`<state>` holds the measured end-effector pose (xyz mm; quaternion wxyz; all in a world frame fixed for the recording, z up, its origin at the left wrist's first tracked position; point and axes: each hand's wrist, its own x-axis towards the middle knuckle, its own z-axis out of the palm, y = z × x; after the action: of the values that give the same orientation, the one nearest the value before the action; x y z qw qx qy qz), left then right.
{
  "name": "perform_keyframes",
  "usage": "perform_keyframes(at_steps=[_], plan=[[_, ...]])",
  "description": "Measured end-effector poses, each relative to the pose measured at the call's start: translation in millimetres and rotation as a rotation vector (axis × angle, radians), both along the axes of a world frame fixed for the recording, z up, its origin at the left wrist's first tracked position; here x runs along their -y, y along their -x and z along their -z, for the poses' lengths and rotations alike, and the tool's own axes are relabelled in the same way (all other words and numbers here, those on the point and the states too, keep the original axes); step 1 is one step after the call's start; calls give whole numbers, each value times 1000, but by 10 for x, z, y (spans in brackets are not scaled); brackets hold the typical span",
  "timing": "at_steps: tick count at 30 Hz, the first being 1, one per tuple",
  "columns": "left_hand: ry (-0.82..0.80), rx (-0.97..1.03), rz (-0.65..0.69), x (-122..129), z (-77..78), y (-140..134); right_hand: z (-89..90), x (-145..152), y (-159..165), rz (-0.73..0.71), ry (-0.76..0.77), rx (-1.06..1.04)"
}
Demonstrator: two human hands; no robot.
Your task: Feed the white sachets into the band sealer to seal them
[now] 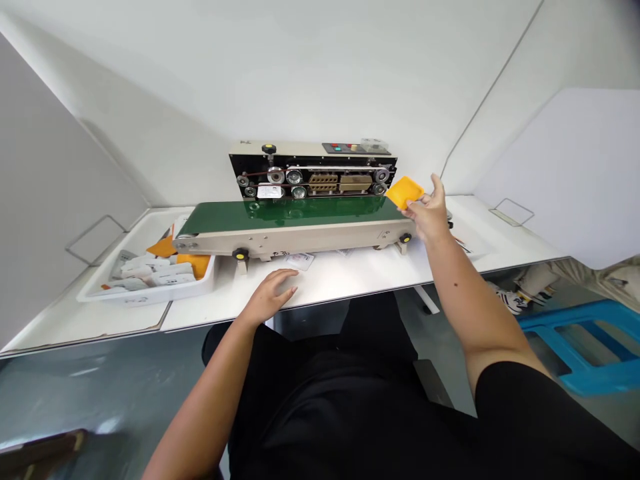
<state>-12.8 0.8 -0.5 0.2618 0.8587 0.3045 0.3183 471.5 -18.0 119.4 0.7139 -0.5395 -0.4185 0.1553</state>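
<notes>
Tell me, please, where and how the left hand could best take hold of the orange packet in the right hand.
Probably pinch the orange packet by its left edge, with the left hand coming from the left: the right hand grips it at the lower right, and its thin, flat shape leaves the opposite edge bare.

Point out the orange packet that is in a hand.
It's the orange packet pinched in the right hand, near the right end of the green belt. The other orange ones lie in the white bin.
</notes>
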Motion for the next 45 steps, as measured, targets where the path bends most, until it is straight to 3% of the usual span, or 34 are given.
perform_keyframes(at_steps=[5,8,11,15,21,26,33,40,45], plan=[[12,5,11,-8,10,9,-118,-365,-450,268,85,217],[17,3,14,-10,11,20,-129,-497,-537,437,140,454],[19,-1,9,-6,14,27,-123,-562,-552,490,164,633],[23,14,4,-2,13,26,-63,-593,-588,499,135,739],[39,39,13,-6,-14,21,-11,-644,-619,268,164,740],[38,24,6,2,-10,17,-67,-736,-433,168,214,797],[20,-1,2,33,6,10,-60,-756,-112,273,163,1058],[36,8,7,3,32,14,-29,-588,-472,468,106,1092],[37,-1,2,-14,45,13,-62,-560,-605,476,129,1052]])
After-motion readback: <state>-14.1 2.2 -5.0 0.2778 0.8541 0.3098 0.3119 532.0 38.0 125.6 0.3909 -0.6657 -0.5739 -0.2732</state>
